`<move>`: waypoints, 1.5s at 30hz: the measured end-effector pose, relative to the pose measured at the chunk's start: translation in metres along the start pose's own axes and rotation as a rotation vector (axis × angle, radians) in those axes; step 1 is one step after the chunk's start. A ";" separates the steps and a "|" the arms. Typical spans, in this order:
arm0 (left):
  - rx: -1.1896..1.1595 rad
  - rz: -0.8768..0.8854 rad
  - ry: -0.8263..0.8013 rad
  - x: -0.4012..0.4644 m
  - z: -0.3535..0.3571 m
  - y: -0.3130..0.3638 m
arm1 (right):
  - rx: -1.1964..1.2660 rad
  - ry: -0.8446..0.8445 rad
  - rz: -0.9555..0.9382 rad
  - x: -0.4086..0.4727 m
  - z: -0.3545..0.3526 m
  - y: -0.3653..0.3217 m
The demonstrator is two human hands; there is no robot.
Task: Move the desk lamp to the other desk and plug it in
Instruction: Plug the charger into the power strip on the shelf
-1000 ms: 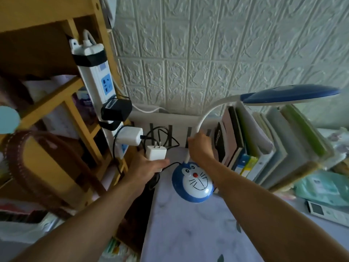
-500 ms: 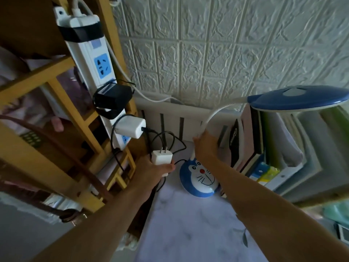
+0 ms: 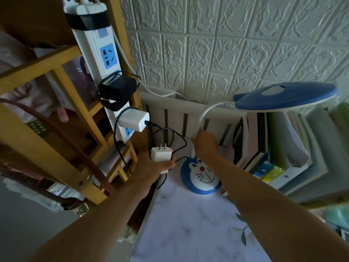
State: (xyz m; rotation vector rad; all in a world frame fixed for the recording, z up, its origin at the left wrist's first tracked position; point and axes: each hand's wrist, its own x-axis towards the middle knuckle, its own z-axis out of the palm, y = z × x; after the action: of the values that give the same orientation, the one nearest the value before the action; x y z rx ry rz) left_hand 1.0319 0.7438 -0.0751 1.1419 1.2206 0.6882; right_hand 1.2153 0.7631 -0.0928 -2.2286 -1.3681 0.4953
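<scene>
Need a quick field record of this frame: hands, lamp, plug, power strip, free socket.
left hand: holds white plug adapter, prongs up, not inserted
right hand: grips lamp neck just above base
lamp base: resting on desk, beside books
lamp head: blue, over the books
power strip: strapped upright to wooden shelf
free socket: blue, above black adapter and white charger

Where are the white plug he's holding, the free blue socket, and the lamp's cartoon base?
white plug (image 3: 161,155), head view, on its white body below the prongs.
free blue socket (image 3: 107,56), head view, on the blue face.
lamp base (image 3: 201,173), head view, on the cartoon face.
</scene>
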 end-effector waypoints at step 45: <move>-0.058 0.149 -0.038 -0.105 -0.063 0.093 | 0.181 -0.042 -0.221 -0.122 -0.110 -0.107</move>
State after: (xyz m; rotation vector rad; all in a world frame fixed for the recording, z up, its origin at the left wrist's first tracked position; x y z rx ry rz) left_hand 0.9596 0.6984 0.0530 1.2007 1.0850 0.8052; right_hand 1.1427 0.6720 0.0652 -1.9065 -1.5063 0.5652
